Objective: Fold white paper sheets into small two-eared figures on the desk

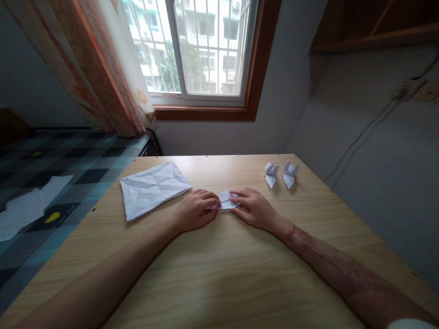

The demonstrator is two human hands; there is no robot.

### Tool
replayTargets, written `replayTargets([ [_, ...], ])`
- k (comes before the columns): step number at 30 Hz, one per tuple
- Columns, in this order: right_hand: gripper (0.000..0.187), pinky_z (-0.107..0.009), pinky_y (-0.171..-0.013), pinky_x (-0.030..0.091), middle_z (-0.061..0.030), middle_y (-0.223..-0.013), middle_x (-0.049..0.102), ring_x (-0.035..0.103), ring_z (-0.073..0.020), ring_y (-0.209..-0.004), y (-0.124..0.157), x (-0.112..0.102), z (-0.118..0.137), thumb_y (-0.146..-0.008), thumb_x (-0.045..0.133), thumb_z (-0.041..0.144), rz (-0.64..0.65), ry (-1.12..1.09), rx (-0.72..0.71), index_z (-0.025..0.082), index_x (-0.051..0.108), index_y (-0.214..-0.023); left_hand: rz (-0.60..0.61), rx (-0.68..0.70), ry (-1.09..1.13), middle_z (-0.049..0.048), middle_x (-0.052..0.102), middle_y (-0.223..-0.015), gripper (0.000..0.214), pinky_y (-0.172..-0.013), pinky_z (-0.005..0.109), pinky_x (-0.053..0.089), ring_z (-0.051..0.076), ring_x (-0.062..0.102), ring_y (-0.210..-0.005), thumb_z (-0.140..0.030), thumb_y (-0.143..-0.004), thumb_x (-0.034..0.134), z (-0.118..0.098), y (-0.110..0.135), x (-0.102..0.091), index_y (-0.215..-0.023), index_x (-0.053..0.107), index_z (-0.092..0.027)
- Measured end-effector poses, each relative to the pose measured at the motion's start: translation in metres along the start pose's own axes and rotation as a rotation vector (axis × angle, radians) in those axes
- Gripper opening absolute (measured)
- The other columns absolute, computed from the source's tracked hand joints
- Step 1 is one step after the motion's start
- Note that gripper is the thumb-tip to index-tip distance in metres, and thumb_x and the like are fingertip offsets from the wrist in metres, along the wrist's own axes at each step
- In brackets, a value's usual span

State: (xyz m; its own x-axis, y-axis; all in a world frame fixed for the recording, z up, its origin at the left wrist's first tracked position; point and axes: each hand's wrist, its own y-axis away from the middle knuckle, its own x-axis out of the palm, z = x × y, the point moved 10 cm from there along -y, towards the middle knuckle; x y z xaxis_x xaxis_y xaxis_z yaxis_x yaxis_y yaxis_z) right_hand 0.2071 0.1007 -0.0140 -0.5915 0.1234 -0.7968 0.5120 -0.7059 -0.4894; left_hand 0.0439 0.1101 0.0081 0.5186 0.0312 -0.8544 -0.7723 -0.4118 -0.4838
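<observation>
A small piece of folded white paper (225, 199) lies on the wooden table between my two hands. My left hand (198, 209) is closed on its left side, fingers curled over the edge and thumb along the near side. On the right side, my right hand (254, 208) grips the paper with its fingertips on top and its thumb at the near corner. The fingers cover both ends of the paper. Two folded paper cranes (271, 175) stand side by side further back on the right. A creased stack of white paper sheets (156, 187) rests beyond my left hand.
The light wooden table (219, 274) reaches back toward the wall under a barred window (209, 50). At the left, a checked bed cover (85, 157) holds loose white paper (27, 208). An orange curtain (103, 68) hangs beside the window. A cable (360, 135) runs down the right wall.
</observation>
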Motion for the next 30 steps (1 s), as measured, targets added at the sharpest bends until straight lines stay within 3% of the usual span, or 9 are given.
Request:
replayTargets([
  [4,0.017,-0.047,-0.103,0.054,-0.0084,-0.120,0.081,0.072,-0.0273,-0.109,-0.001,-0.002,0.001,-0.109,0.071,0.036,-0.025,0.046,-0.007,0.030,0.085,-0.115,-0.006,-0.018,0.009,0.0047,0.083,-0.111,0.016,-0.094,0.035,0.058,0.021,0.078,-0.098,-0.023,-0.102,0.065,0.001,0.000,-0.001,-0.107,0.080,-0.026],
  [8,0.022,-0.040,-0.090,0.052,-0.0052,-0.093,0.077,0.070,-0.0213,-0.088,-0.002,-0.005,-0.008,-0.108,0.072,0.037,-0.051,-0.068,0.066,0.025,0.084,-0.093,-0.006,-0.046,0.054,0.0045,0.083,-0.106,0.011,-0.090,0.033,0.059,0.020,0.078,-0.095,-0.027,-0.102,0.069,0.005,-0.001,-0.002,-0.101,0.080,-0.025],
  [11,0.015,-0.036,-0.087,0.050,-0.0013,-0.084,0.073,0.066,-0.0186,-0.080,-0.002,-0.004,-0.010,-0.106,0.076,0.033,-0.031,-0.156,0.097,0.023,0.082,-0.096,-0.002,-0.090,0.105,0.0039,0.082,-0.103,0.012,-0.085,0.031,0.058,0.019,0.077,-0.092,-0.031,-0.103,0.072,0.010,-0.002,0.001,-0.096,0.079,-0.025],
  [14,0.006,-0.034,-0.086,0.051,0.0008,-0.085,0.072,0.065,-0.0179,-0.078,-0.002,-0.003,-0.012,-0.103,0.077,0.027,-0.023,-0.200,0.129,0.024,0.079,-0.108,-0.023,-0.174,0.157,0.0041,0.080,-0.100,0.012,-0.079,0.029,0.058,0.019,0.074,-0.090,-0.032,-0.101,0.075,0.016,-0.001,0.003,-0.092,0.078,-0.024],
  [18,0.017,-0.038,-0.092,0.054,-0.0050,-0.102,0.073,0.067,-0.0235,-0.096,-0.002,-0.005,-0.010,-0.099,0.077,0.023,-0.055,-0.118,0.118,0.024,0.075,-0.116,-0.054,-0.269,0.156,0.0050,0.076,-0.097,0.006,-0.075,0.029,0.059,0.020,0.071,-0.088,-0.028,-0.097,0.077,0.018,0.000,0.006,-0.095,0.077,-0.023],
  [21,0.031,-0.046,-0.105,0.055,-0.0116,-0.127,0.071,0.065,-0.0302,-0.120,-0.001,-0.011,-0.008,-0.096,0.080,0.022,-0.114,-0.077,0.101,0.025,0.073,-0.127,-0.040,-0.225,0.174,0.0067,0.078,-0.113,0.014,-0.083,0.030,0.060,0.019,0.074,-0.093,-0.023,-0.101,0.069,0.009,-0.002,0.008,-0.112,0.079,-0.024],
  [23,0.028,-0.048,-0.109,0.054,-0.0117,-0.135,0.071,0.065,-0.0307,-0.125,-0.001,-0.010,-0.006,-0.097,0.080,0.022,-0.096,-0.082,0.086,0.027,0.075,-0.124,-0.007,-0.143,0.170,0.0073,0.078,-0.125,0.023,-0.093,0.034,0.060,0.020,0.076,-0.103,-0.021,-0.105,0.062,0.001,-0.004,0.010,-0.119,0.080,-0.026],
  [26,0.017,-0.047,-0.108,0.054,-0.0088,-0.128,0.075,0.068,-0.0290,-0.120,-0.002,-0.007,-0.003,-0.099,0.077,0.021,-0.050,-0.082,0.078,0.027,0.077,-0.115,0.042,-0.053,0.112,0.0056,0.080,-0.128,0.027,-0.103,0.039,0.057,0.022,0.077,-0.110,-0.018,-0.107,0.058,-0.009,-0.005,0.013,-0.119,0.080,-0.028],
  [30,0.009,-0.044,-0.099,0.054,-0.0078,-0.113,0.077,0.070,-0.0268,-0.106,-0.002,-0.009,-0.002,-0.099,0.077,0.024,-0.053,-0.071,0.091,0.025,0.079,-0.109,0.022,-0.050,0.065,0.0052,0.083,-0.121,0.017,-0.108,0.042,0.056,0.022,0.078,-0.105,-0.024,-0.104,0.066,-0.013,-0.005,0.010,-0.113,0.080,-0.027],
])
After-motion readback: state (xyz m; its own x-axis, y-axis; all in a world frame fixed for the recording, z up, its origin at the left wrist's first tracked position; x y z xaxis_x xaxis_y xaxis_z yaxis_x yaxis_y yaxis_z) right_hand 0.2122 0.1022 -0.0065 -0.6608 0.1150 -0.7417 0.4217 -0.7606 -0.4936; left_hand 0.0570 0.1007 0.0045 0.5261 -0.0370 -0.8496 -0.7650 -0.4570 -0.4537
